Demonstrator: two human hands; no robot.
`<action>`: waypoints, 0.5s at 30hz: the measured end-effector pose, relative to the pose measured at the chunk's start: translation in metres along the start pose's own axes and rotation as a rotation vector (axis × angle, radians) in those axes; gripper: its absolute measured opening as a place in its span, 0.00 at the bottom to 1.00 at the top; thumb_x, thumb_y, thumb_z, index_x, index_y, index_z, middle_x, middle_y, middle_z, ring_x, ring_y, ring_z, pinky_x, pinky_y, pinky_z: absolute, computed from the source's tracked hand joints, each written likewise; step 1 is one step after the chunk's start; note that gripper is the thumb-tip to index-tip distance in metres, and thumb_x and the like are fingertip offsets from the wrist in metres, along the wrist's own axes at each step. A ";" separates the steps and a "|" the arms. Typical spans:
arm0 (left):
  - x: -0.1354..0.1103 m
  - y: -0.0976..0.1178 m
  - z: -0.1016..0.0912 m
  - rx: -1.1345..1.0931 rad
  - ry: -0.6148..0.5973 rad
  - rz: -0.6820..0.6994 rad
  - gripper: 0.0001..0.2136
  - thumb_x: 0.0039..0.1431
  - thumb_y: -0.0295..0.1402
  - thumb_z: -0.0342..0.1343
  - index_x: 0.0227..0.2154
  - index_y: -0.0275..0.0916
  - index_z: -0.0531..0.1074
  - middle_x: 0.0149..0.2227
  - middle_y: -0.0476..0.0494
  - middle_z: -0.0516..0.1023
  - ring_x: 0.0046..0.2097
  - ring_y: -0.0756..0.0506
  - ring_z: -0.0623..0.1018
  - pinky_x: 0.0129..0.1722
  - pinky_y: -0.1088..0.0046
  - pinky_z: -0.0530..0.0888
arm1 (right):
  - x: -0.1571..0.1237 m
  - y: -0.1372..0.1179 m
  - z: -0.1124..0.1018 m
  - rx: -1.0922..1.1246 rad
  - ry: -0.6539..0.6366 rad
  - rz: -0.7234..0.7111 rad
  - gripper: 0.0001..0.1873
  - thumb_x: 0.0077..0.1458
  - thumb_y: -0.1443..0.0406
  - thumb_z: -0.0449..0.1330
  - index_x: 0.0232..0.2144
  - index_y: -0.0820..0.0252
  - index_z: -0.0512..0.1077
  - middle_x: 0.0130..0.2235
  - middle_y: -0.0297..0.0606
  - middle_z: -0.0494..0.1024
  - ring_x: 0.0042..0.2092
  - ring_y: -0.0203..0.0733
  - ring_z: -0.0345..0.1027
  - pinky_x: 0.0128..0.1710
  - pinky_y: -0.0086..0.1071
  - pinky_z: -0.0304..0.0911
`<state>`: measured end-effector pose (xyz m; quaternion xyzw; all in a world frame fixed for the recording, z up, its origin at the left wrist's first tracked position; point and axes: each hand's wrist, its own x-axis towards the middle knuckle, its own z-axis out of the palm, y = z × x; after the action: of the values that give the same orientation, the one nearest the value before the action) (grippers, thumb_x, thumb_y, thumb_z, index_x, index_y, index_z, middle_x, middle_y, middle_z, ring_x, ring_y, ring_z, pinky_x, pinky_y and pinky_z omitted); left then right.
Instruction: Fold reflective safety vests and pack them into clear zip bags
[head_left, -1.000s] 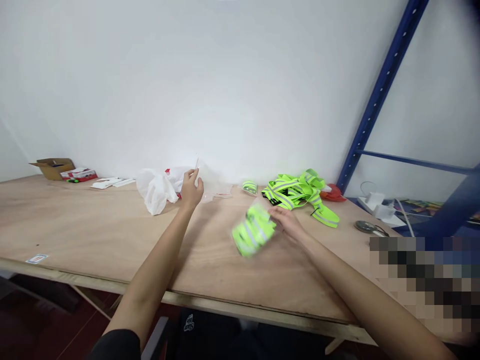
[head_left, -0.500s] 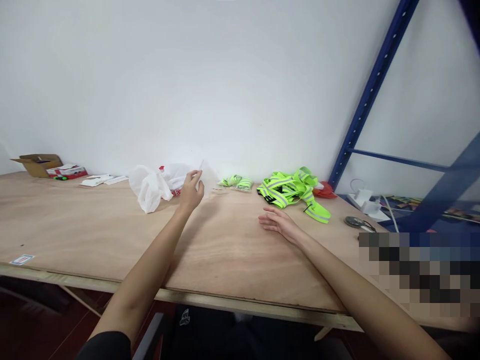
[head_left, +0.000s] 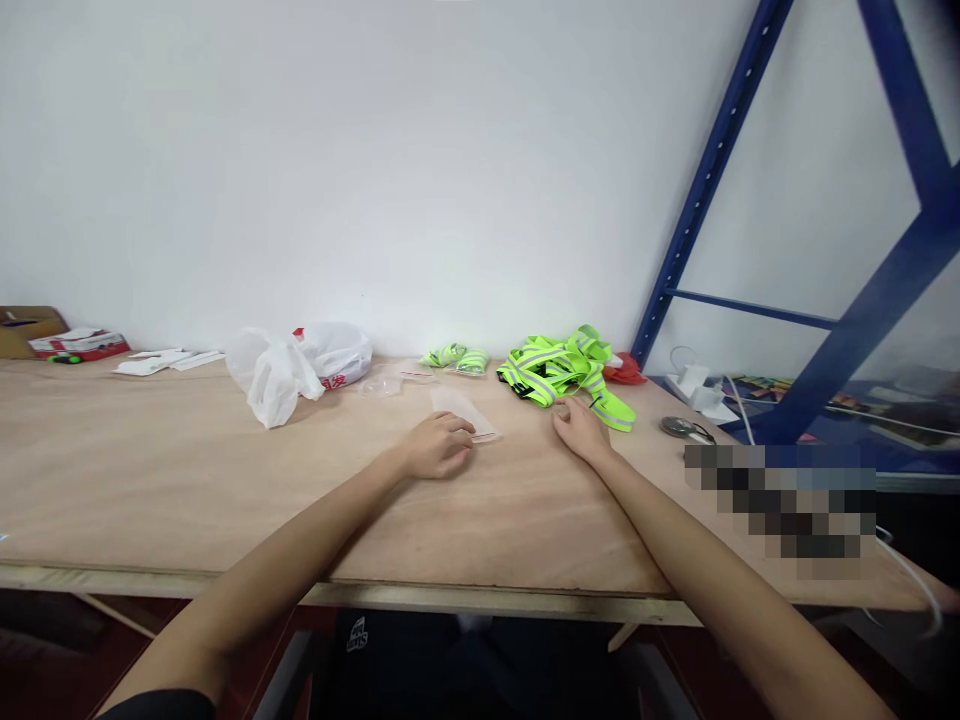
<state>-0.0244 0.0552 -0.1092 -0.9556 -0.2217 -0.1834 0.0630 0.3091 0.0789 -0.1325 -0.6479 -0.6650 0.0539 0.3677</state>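
On the table, my left hand (head_left: 439,445) is closed, its curled fingers on the edge of a clear plastic bag (head_left: 459,408) that lies flat with a red line at its near end. My right hand (head_left: 583,430) is at the near side of a tangled pile of yellow-green reflective straps (head_left: 551,368) with grey stripes and black buckles. Its fingers are curled in against the straps, and their tips are partly hidden. Behind the bag sit small clear packs of folded reflective straps (head_left: 469,361).
A white carrier bag (head_left: 341,350) with red print stands left of centre, beside clear bags (head_left: 381,384). White papers (head_left: 161,362), a red-and-white box (head_left: 81,343) and a cardboard box (head_left: 34,330) are further left. On the right are an orange-red item (head_left: 625,370), a dark round object (head_left: 679,427) and a blue rack (head_left: 694,200).
My left hand has come nearer and to the right, and the clear bag now lies flat on the table. My right hand has moved up to the straps and its fingers have curled.
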 end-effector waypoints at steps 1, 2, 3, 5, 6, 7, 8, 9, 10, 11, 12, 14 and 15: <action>0.000 -0.001 0.003 -0.020 -0.017 -0.009 0.12 0.64 0.34 0.50 0.42 0.41 0.78 0.52 0.40 0.77 0.52 0.41 0.76 0.56 0.62 0.68 | 0.002 0.001 0.002 -0.031 -0.003 -0.011 0.20 0.55 0.66 0.56 0.51 0.59 0.73 0.56 0.47 0.74 0.54 0.53 0.69 0.54 0.41 0.62; -0.001 -0.001 0.005 -0.037 -0.034 -0.014 0.12 0.64 0.33 0.50 0.43 0.40 0.77 0.53 0.40 0.77 0.51 0.41 0.77 0.55 0.64 0.69 | 0.004 0.001 0.005 -0.057 -0.008 -0.024 0.22 0.55 0.67 0.56 0.53 0.60 0.72 0.58 0.47 0.73 0.54 0.53 0.68 0.54 0.41 0.62; -0.001 -0.001 0.008 -0.051 -0.051 -0.017 0.13 0.64 0.33 0.49 0.44 0.40 0.77 0.53 0.40 0.77 0.51 0.42 0.77 0.54 0.65 0.70 | 0.006 0.000 0.009 -0.079 -0.014 -0.035 0.23 0.56 0.66 0.56 0.55 0.60 0.71 0.59 0.47 0.72 0.55 0.53 0.68 0.54 0.41 0.62; 0.001 0.001 0.011 -0.063 -0.082 -0.027 0.13 0.65 0.33 0.48 0.45 0.40 0.77 0.52 0.40 0.77 0.51 0.42 0.77 0.52 0.67 0.71 | 0.014 -0.002 0.018 -0.111 -0.016 -0.045 0.26 0.58 0.63 0.56 0.59 0.60 0.67 0.62 0.47 0.70 0.55 0.54 0.68 0.53 0.41 0.63; 0.002 0.002 0.011 -0.054 -0.102 -0.042 0.13 0.65 0.33 0.48 0.45 0.40 0.76 0.52 0.40 0.77 0.51 0.43 0.77 0.52 0.68 0.72 | 0.019 -0.003 0.022 -0.124 -0.010 -0.039 0.28 0.59 0.61 0.56 0.61 0.60 0.65 0.63 0.48 0.68 0.56 0.55 0.68 0.53 0.42 0.63; 0.003 0.004 0.011 -0.035 -0.126 -0.063 0.13 0.65 0.33 0.48 0.45 0.40 0.76 0.52 0.41 0.77 0.50 0.43 0.77 0.51 0.69 0.72 | 0.024 -0.004 0.026 -0.136 -0.002 -0.019 0.31 0.60 0.59 0.55 0.63 0.61 0.61 0.64 0.50 0.66 0.57 0.56 0.67 0.53 0.42 0.64; 0.004 0.006 0.010 -0.011 -0.150 -0.088 0.13 0.65 0.34 0.48 0.45 0.40 0.76 0.51 0.41 0.78 0.49 0.43 0.78 0.50 0.70 0.72 | 0.028 -0.004 0.029 -0.149 0.000 0.013 0.34 0.61 0.56 0.55 0.66 0.62 0.58 0.65 0.51 0.65 0.58 0.57 0.66 0.53 0.43 0.64; 0.005 0.007 0.008 0.015 -0.172 -0.114 0.12 0.65 0.34 0.48 0.44 0.41 0.76 0.50 0.42 0.78 0.48 0.44 0.78 0.49 0.70 0.73 | 0.033 -0.005 0.032 -0.163 -0.005 0.053 0.37 0.61 0.54 0.56 0.67 0.63 0.55 0.65 0.53 0.65 0.59 0.58 0.65 0.53 0.43 0.64; 0.006 0.008 0.006 0.040 -0.189 -0.141 0.12 0.65 0.35 0.48 0.43 0.41 0.76 0.48 0.42 0.78 0.47 0.43 0.78 0.48 0.70 0.73 | 0.036 -0.004 0.033 -0.175 -0.017 0.093 0.39 0.60 0.53 0.56 0.68 0.64 0.53 0.64 0.55 0.66 0.59 0.59 0.65 0.52 0.44 0.64; 0.006 0.008 0.004 0.061 -0.200 -0.169 0.12 0.65 0.36 0.48 0.42 0.41 0.76 0.46 0.42 0.79 0.45 0.43 0.79 0.47 0.69 0.73 | 0.039 -0.004 0.034 -0.185 -0.033 0.127 0.40 0.60 0.52 0.57 0.68 0.64 0.54 0.62 0.56 0.69 0.59 0.60 0.66 0.52 0.44 0.64; 0.007 0.007 0.003 0.078 -0.206 -0.197 0.12 0.66 0.37 0.48 0.40 0.41 0.76 0.44 0.41 0.79 0.44 0.42 0.79 0.45 0.68 0.73 | 0.040 -0.004 0.034 -0.190 -0.049 0.147 0.40 0.59 0.52 0.58 0.67 0.65 0.56 0.59 0.56 0.72 0.57 0.61 0.67 0.51 0.45 0.64; 0.007 0.005 0.001 0.110 -0.214 -0.261 0.13 0.66 0.37 0.46 0.37 0.39 0.76 0.41 0.39 0.79 0.41 0.41 0.79 0.42 0.66 0.73 | 0.041 -0.005 0.034 -0.184 -0.069 0.141 0.35 0.58 0.53 0.59 0.63 0.63 0.63 0.54 0.55 0.76 0.56 0.61 0.69 0.50 0.44 0.63; 0.006 0.003 0.001 0.126 -0.219 -0.298 0.13 0.66 0.37 0.46 0.37 0.39 0.76 0.41 0.38 0.78 0.40 0.41 0.79 0.40 0.65 0.73 | 0.040 -0.006 0.033 -0.173 -0.075 0.124 0.31 0.58 0.54 0.59 0.60 0.62 0.66 0.53 0.53 0.77 0.55 0.60 0.69 0.50 0.43 0.63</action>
<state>-0.0175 0.0552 -0.1076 -0.9207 -0.3771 -0.0713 0.0705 0.2896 0.1276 -0.1363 -0.7146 -0.6390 0.0433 0.2814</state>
